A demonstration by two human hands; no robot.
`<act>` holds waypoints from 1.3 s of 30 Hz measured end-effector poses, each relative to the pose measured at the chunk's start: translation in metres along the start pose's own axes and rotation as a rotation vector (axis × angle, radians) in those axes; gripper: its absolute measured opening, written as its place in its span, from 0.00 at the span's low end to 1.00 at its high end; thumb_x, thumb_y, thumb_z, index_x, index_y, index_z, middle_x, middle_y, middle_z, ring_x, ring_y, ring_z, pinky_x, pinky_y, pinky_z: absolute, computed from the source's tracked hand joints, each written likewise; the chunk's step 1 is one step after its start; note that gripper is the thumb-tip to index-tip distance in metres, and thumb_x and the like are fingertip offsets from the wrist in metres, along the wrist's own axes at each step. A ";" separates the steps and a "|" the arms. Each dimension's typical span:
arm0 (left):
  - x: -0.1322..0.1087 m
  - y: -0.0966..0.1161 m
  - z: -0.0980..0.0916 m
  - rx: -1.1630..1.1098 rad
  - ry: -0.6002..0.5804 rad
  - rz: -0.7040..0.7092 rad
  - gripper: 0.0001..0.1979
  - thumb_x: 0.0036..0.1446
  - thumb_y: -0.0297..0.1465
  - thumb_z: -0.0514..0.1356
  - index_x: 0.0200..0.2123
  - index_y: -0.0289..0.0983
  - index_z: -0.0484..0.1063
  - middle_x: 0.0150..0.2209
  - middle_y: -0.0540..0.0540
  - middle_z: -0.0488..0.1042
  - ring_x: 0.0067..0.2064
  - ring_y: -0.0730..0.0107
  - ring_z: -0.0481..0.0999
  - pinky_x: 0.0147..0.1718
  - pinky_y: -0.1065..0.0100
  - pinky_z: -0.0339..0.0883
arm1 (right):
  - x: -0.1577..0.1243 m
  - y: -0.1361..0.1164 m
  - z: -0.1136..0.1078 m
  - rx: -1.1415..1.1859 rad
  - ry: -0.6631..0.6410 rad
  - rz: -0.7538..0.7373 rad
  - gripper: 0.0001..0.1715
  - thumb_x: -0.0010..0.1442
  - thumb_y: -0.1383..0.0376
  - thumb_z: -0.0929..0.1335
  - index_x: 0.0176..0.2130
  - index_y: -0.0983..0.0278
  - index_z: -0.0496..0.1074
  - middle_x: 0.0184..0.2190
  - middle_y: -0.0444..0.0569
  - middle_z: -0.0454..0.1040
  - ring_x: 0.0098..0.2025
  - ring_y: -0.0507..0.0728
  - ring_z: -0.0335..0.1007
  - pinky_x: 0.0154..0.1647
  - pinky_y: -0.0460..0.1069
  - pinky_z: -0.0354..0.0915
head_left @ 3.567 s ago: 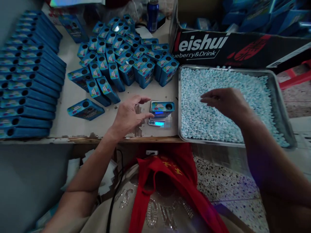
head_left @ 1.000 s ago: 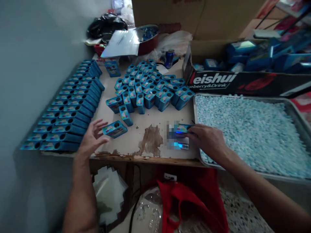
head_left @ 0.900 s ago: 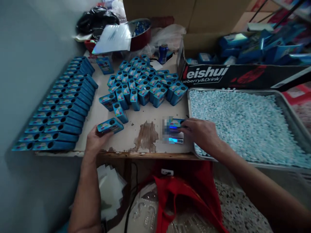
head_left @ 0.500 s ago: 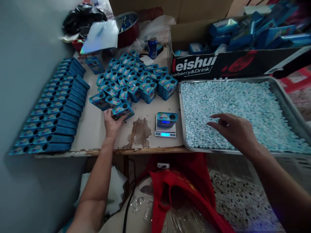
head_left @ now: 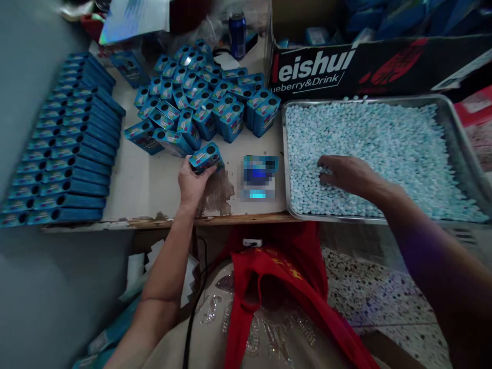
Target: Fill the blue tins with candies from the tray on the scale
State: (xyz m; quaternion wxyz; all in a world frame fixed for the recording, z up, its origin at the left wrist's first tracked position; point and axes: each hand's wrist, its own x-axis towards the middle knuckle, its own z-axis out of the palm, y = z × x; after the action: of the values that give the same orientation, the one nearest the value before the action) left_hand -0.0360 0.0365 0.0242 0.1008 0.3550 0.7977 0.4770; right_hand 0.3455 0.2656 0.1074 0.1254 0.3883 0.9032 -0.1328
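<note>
My left hand [head_left: 192, 182] grips a small blue printed box [head_left: 207, 158] with a round dark hole in its top, just above the table. My right hand [head_left: 348, 174] is down in the metal tray [head_left: 286, 154], its thumb and fingers bent around some of the pale blue candies [head_left: 369, 138]; the fingertips are partly hidden. Between my hands sits a small scale [head_left: 258, 195] with a lit display. A blue box [head_left: 257, 171] stands on it, blurred into blocks. A loose cluster of similar boxes [head_left: 192, 97] stands beyond my left hand.
Rows of blue boxes [head_left: 73, 148] line the left side along the wall. A black carton [head_left: 369, 69] holding blue packs stands behind the tray. A blue can [head_left: 237, 37] is at the back. The table's worn front edge [head_left: 215, 220] runs before me.
My left hand has moved right, bringing the box away from the cluster. My right hand has lowered into the candies and its fingers have drawn in. The view has tilted down.
</note>
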 end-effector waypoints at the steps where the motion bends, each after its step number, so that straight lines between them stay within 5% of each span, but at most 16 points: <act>1: -0.001 0.001 0.003 -0.058 -0.040 0.002 0.25 0.55 0.36 0.82 0.50 0.38 0.75 0.47 0.44 0.84 0.52 0.51 0.87 0.59 0.55 0.82 | 0.000 0.003 -0.003 0.085 0.022 0.022 0.14 0.68 0.66 0.71 0.53 0.64 0.80 0.37 0.54 0.80 0.36 0.61 0.71 0.37 0.52 0.56; 5: 0.004 0.008 0.023 -0.079 -0.043 0.063 0.23 0.53 0.31 0.83 0.47 0.37 0.78 0.45 0.45 0.85 0.48 0.55 0.87 0.54 0.59 0.82 | -0.007 0.015 -0.002 0.558 0.127 0.170 0.07 0.65 0.63 0.71 0.44 0.61 0.77 0.24 0.45 0.70 0.28 0.58 0.63 0.33 0.53 0.56; 10: 0.020 0.013 0.038 0.085 0.009 0.119 0.23 0.53 0.28 0.84 0.46 0.38 0.77 0.45 0.44 0.83 0.50 0.52 0.86 0.57 0.53 0.82 | -0.015 0.017 0.017 0.977 0.028 0.254 0.10 0.59 0.61 0.74 0.40 0.59 0.73 0.23 0.42 0.65 0.26 0.55 0.55 0.30 0.53 0.49; 15: 0.009 0.015 0.016 0.180 0.054 0.166 0.36 0.51 0.24 0.84 0.61 0.39 0.77 0.56 0.40 0.81 0.57 0.50 0.85 0.58 0.55 0.82 | -0.016 0.002 0.005 0.730 0.023 0.184 0.12 0.61 0.57 0.73 0.42 0.61 0.77 0.22 0.43 0.67 0.27 0.56 0.61 0.31 0.53 0.55; 19: -0.010 0.014 -0.018 0.202 0.027 0.172 0.28 0.60 0.26 0.78 0.62 0.41 0.78 0.58 0.40 0.80 0.54 0.55 0.86 0.54 0.58 0.84 | -0.007 -0.030 -0.036 0.525 -0.016 -0.035 0.06 0.64 0.62 0.72 0.40 0.63 0.79 0.25 0.44 0.71 0.29 0.55 0.63 0.34 0.53 0.56; 25: -0.022 0.013 -0.050 0.271 0.061 0.216 0.23 0.60 0.25 0.77 0.57 0.42 0.82 0.56 0.41 0.79 0.52 0.55 0.86 0.55 0.55 0.83 | 0.014 -0.088 -0.078 0.427 0.105 -0.343 0.02 0.62 0.67 0.73 0.38 0.61 0.80 0.28 0.42 0.74 0.33 0.54 0.67 0.39 0.51 0.59; 32: -0.021 0.007 -0.059 0.285 0.028 0.253 0.22 0.60 0.26 0.78 0.57 0.44 0.83 0.61 0.40 0.77 0.53 0.54 0.85 0.59 0.52 0.83 | 0.030 -0.129 -0.078 0.282 0.165 -0.511 0.07 0.62 0.70 0.73 0.39 0.61 0.83 0.37 0.48 0.81 0.40 0.58 0.75 0.45 0.51 0.64; 39: -0.020 -0.007 -0.069 0.302 -0.013 0.244 0.21 0.62 0.25 0.78 0.56 0.44 0.84 0.63 0.40 0.75 0.51 0.54 0.85 0.61 0.47 0.84 | 0.023 -0.128 -0.065 0.289 0.173 -0.506 0.10 0.62 0.73 0.75 0.41 0.61 0.86 0.42 0.50 0.82 0.41 0.59 0.77 0.46 0.53 0.69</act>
State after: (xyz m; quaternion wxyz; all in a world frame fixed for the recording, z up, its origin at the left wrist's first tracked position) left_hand -0.0591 -0.0261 0.0513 -0.0069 0.4631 0.8108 0.3580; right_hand 0.2276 0.2182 0.1790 -0.0456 0.1747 0.9504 -0.2532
